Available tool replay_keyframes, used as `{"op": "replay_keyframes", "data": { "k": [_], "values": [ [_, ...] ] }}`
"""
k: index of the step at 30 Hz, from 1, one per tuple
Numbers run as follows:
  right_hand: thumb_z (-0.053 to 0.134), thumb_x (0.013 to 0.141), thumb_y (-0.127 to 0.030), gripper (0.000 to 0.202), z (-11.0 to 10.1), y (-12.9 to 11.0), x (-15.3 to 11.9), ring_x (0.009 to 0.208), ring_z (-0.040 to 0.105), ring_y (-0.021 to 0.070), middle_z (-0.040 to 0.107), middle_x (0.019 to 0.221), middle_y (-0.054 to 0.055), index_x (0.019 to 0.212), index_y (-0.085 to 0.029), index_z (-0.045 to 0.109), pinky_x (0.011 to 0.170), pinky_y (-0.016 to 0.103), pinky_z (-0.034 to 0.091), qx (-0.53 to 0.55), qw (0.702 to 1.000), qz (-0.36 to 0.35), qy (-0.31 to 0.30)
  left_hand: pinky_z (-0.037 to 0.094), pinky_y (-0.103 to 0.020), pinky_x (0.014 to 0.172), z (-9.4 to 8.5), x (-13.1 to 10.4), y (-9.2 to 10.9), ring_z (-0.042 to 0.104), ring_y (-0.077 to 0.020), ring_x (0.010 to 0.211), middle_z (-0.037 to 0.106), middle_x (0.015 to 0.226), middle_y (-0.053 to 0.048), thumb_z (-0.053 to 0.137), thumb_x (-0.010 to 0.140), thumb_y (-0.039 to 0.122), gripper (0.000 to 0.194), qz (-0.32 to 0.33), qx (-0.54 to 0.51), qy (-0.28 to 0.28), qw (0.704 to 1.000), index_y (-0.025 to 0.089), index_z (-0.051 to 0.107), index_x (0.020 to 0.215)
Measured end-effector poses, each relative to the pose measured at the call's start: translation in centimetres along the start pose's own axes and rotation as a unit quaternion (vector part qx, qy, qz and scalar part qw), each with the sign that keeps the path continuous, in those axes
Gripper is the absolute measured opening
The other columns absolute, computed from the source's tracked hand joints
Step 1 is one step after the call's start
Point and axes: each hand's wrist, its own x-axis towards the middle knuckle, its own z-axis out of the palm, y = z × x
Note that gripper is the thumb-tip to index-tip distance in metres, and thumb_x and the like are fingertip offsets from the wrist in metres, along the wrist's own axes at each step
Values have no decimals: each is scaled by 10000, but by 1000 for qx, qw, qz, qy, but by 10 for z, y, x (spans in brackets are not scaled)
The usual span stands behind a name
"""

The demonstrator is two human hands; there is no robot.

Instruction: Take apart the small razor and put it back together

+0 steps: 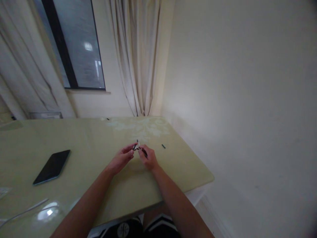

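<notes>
Close together over the table, both hands work at one spot. In my left hand [125,155], thumb and fingers are closed on a small black-and-white item [135,147], too small to name. My right hand [148,158] pinches a thin dark pen-like tool [144,152], its tip pointing left at that item. Just beyond the fingertips a small whitish piece [138,142] shows, its kind unclear. To the right of my right hand a short dark stick [163,146] lies on the tabletop.
A black tablet [52,167] lies on the pale green table [123,191] at left. Nearer, a white cable [27,210] runs along the tabletop. A tiny dark piece [108,119] rests at the far edge. A wall [235,99] borders the right side; curtains [138,59] hang behind.
</notes>
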Motion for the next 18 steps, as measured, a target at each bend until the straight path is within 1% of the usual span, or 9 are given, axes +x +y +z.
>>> {"op": "replay_keyframes", "data": {
  "k": [4, 8, 10, 14, 18],
  "values": [
    [492, 1002, -378, 266, 0, -2, 0, 634, 543, 140, 636, 759, 4, 1040, -191, 677, 629, 238, 419, -5, 1000, -9, 3, 438, -226, 714, 2, -1, 2, 525, -111, 790, 706, 1075, -57, 979, 587, 374, 558, 6, -2, -5, 1000, 265, 821, 1111],
    [505, 999, -359, 256, -1, -3, 1, 658, 577, 150, 672, 788, 20, 1040, -192, 695, 658, 246, 452, -17, 1000, -21, 2, 430, -233, 710, 2, -1, 3, 534, -120, 797, 718, 1041, -60, 988, 565, 374, 555, 2, -2, 3, 1000, 253, 829, 1083],
    [509, 996, -354, 264, -1, -2, 1, 718, 628, 166, 716, 852, 44, 1052, -195, 712, 710, 257, 488, -19, 999, -29, -2, 427, -238, 714, 3, -1, 3, 531, -119, 784, 726, 1007, -56, 992, 550, 372, 563, 5, 1, 10, 1000, 240, 831, 1073],
    [513, 1000, -350, 292, 0, 1, 1, 907, 706, 214, 770, 1025, 97, 1107, -202, 741, 861, 313, 537, -21, 999, -30, 0, 419, -250, 706, 4, -2, 2, 495, -103, 706, 726, 892, -43, 988, 554, 354, 564, 22, 5, 21, 1000, 212, 829, 1077],
    [520, 1007, -365, 310, 2, 2, 0, 969, 723, 232, 776, 1088, 99, 1147, -214, 753, 907, 347, 548, -19, 1000, -22, -5, 420, -248, 693, 7, -4, 5, 487, -97, 688, 720, 859, -35, 995, 525, 347, 556, 21, 4, 40, 999, 206, 839, 1039]
  ]
}}
